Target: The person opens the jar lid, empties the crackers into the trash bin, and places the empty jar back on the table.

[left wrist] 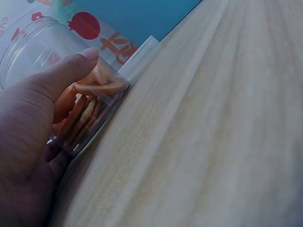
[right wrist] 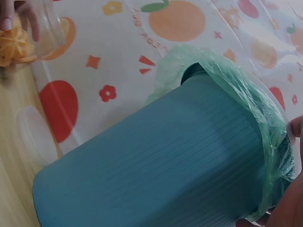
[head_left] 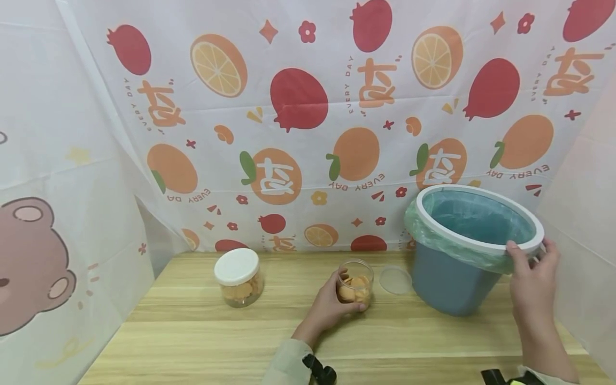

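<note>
My left hand grips a clear plastic jar around its side, thumb across the front. The jar has no lid on, and orange-brown biscuits fill its lower part. In the left wrist view its base is right at the tabletop. My right hand holds the near right rim of a blue-grey trash bin, with the thumb over the white rim ring. A thin green bag lines the bin and folds down outside it. Some right fingers are hidden behind the rim.
A translucent round lid lies flat between the jar and the bin. Farther left stands another jar of biscuits with a white lid. A fruit-printed curtain hangs behind the wooden table.
</note>
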Tool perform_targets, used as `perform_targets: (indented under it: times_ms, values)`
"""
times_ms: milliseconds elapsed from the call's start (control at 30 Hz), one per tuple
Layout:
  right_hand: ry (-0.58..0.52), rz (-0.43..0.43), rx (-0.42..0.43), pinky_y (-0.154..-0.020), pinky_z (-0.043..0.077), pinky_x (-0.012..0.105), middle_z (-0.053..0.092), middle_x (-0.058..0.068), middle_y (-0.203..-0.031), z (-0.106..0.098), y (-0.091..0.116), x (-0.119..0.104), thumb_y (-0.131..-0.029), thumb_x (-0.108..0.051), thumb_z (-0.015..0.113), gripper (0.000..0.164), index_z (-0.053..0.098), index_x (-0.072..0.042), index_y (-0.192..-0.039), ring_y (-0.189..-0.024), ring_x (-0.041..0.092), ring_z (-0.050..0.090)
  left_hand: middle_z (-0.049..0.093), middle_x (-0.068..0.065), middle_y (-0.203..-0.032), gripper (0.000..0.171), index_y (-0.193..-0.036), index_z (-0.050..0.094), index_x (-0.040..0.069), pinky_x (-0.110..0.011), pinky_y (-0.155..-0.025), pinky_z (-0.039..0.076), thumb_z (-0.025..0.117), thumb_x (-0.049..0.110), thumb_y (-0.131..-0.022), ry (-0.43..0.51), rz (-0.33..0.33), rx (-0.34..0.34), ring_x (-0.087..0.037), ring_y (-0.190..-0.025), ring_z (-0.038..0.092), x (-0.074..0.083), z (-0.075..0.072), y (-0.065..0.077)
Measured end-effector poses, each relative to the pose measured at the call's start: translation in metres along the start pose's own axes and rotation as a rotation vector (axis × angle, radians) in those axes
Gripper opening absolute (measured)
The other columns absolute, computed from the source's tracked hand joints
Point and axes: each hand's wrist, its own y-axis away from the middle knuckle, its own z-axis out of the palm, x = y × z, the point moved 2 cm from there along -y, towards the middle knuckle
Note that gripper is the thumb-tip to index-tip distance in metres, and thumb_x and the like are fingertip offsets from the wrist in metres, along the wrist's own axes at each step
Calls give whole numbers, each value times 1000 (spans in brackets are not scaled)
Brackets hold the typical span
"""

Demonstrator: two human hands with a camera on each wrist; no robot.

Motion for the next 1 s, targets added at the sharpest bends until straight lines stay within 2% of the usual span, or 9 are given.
perform_targets:
  times_ms: [233, 467, 600, 700, 867, 1000]
  values:
    - [41, -5, 10, -127, 18, 50, 6, 1, -172, 12, 8, -3, -103, -42, 50, 72, 5, -37, -160, -158, 28, 12, 50, -13, -152, 100, -156, 33, 10, -49, -117, 38, 90, 35, -76, 7, -3, 0, -28, -140, 49, 0, -1, 0]
    - [113, -11, 27, -123, 24, 57, 3, 0, -172, 10, 7, 0, -102, -47, 49, 76, 4, -33, -161, -158, 36, 12, 50, -13, -152, 100, -156, 33, 10, -49, -117, 38, 90, 34, -76, 5, 1, 2, -28, -140, 49, -1, -1, 0]
    - [128, -16, 51, -123, 27, 55, 4, 0, -171, 6, 4, 1, -102, -48, 48, 74, 7, -30, -161, -157, 33, 14, 50, -13, -152, 101, -157, 32, 11, -48, -117, 38, 89, 33, -77, 6, 6, -2, -28, -140, 49, -1, 0, -2]
    - [105, -24, 62, -125, 26, 50, 6, 1, -171, 4, 1, 1, -103, -47, 47, 72, 10, -27, -161, -157, 28, 16, 50, -13, -153, 101, -157, 31, 12, -49, -117, 37, 89, 33, -77, 8, 10, 2, -28, -141, 49, -1, 0, -2]
    - [75, -25, 49, -129, 17, 46, 5, -2, -172, -1, -4, 6, -103, -45, 48, 74, 9, -26, -163, -159, 23, 11, 49, -13, -153, 102, -157, 32, 10, -49, -117, 37, 90, 33, -76, 0, 12, 8, -28, -140, 49, -3, -1, -1]
    - [94, -82, 33, -130, 8, 45, 3, -3, -172, -6, -8, 6, -103, -40, 50, 76, 6, -27, -163, -160, 22, 4, 49, -13, -153, 102, -157, 32, 10, -50, -116, 38, 90, 33, -76, 6, 15, 0, -29, -140, 49, -2, 0, -1]
